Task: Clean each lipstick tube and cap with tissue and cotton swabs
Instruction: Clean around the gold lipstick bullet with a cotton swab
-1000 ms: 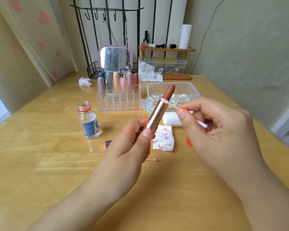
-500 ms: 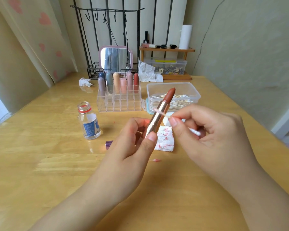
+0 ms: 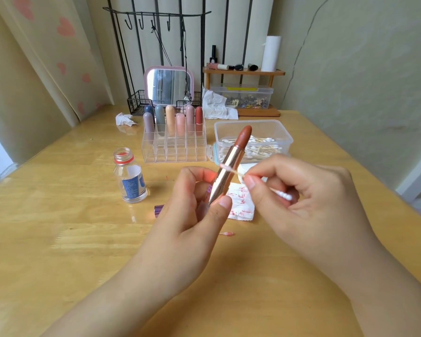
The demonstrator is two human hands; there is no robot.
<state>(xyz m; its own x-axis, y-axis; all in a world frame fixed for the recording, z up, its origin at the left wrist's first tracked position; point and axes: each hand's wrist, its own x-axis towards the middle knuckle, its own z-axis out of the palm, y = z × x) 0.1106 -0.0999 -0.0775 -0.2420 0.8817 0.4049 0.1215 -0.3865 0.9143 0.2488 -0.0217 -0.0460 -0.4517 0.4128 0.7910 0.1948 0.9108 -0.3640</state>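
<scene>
Two hands up over the worktop point(image 3: 58, 239), both gripping. Left hand point(image 3: 195, 215): thumb and fingers curled round the base of the uncapped rose-gold metal lipstick tube point(image 3: 226, 170). Long axis runs up and slightly right, away from the camera; brown-red bullet on top, rounded tip toward the far wall. Tube is glossy, cylindrical, held in the air above the worktop centre. Right hand point(image 3: 301, 193): grip pinches a thin wooden-stick cotton swab point(image 3: 260, 184) between thumb and forefinger. Swab lies roughly crosswise to the tube; its pink-stained tip touches the tube's left side mid-barrel, clean white tip sits back in the palm.

Under the hands: folded white tissue with red smears point(image 3: 241, 205), flat on the worktop. Used pink-tipped swab point(image 3: 227, 233) just beside it, nearer the camera. Purple metallic cap point(image 3: 159, 209) lies partly hidden behind the left hand.

Small clear glass bottle with red neck ring and blue label point(image 3: 131, 177), uncapped, upright, left of the hands. Clear acrylic grid organiser point(image 3: 174, 147) behind: seven matte pastel capped lipsticks upright in the rear cells. Clear rectangular plastic box point(image 3: 253, 139) to the right, lid off, holds a pile of cotton swabs. Worktop is pale varnished wood.
</scene>
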